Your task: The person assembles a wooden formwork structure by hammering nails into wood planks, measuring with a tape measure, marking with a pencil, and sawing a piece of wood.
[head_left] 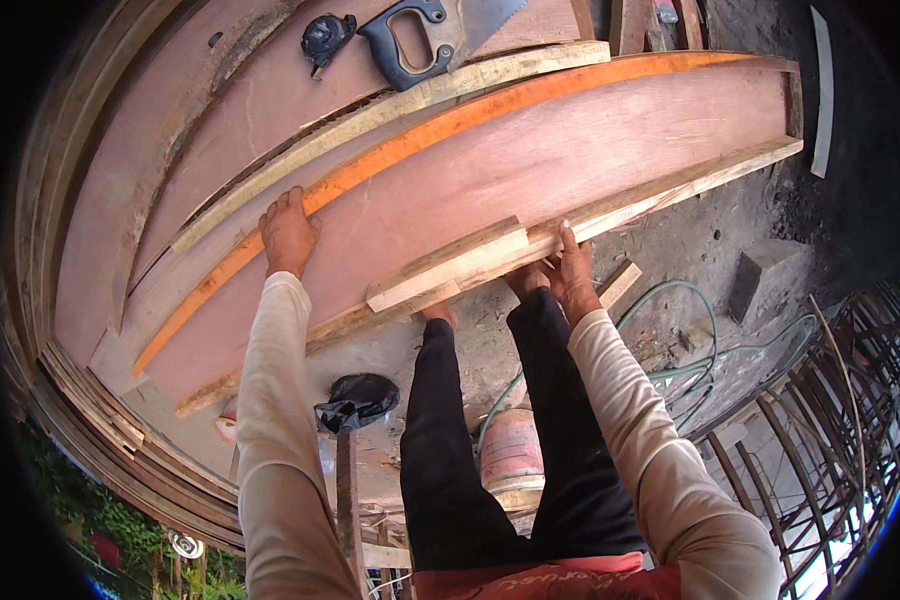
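On the reddish plywood panel (530,160), both hands are seen at work. The left hand (288,232) is laid flat on the panel's far long edge, fingers spread and pressed against the orange-painted strip (410,145) that runs along that edge; nothing is grasped by it. The right hand (566,270) is set at the panel's near edge, where its fingers are curled over the pale wooden batten (670,190) fixed along that side, thumb pointing up beside a short loose offcut (450,268) that lies on the panel just left of the hand. Whether the batten is truly gripped or only pressed cannot be told.

Beyond the panel, past the orange strip, a second pale batten (390,110) is laid alongside, and further planks of the same reddish board (260,100) are stacked behind it. On those planks, above the panel's left half, a handsaw with a dark blue handle (410,40) is rested, and a dark tape measure (325,38) is placed just left of it.

Below the panel, black-trousered legs are seen standing on a concrete floor (690,250). A green hose (690,340) is coiled on that floor to the right of the legs, a black plastic bag (355,400) is dropped to their left, and a pinkish bucket (510,450) is stood between them. Rusty reinforcement bars (820,420) are seen at the far right.
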Demonstrator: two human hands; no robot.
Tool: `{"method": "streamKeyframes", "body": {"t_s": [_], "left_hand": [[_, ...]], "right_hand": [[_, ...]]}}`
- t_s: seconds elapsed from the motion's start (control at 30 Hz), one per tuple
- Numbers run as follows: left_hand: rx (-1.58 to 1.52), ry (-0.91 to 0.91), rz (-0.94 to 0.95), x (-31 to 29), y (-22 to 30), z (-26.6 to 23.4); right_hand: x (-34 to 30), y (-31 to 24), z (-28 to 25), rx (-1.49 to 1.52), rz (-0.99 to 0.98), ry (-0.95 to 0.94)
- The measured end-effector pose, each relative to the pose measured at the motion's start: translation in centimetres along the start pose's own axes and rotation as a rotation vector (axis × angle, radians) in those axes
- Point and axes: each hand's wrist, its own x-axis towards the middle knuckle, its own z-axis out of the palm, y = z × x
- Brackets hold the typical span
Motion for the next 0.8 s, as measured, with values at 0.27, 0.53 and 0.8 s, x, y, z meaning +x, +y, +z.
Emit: {"method": "streamKeyframes", "body": {"t_s": [0.27,0.53,0.8], "left_hand": [[0.002,-0.022,-0.075,1.3,9.9,-0.8],[0.013,-0.08,-0.147,1.9,10.7,-1.9],[0.086,-0.045,-0.219,2.7,12.5,-2.2]], "right_hand": [[7.0,-2.2,-3.6,-0.11,0.082,0.069],[3.9,-2.4,-1.0,-0.114,0.013,0.162],[5.1,-4.1,-3.6,0.325,0.047,-0.127]]}}
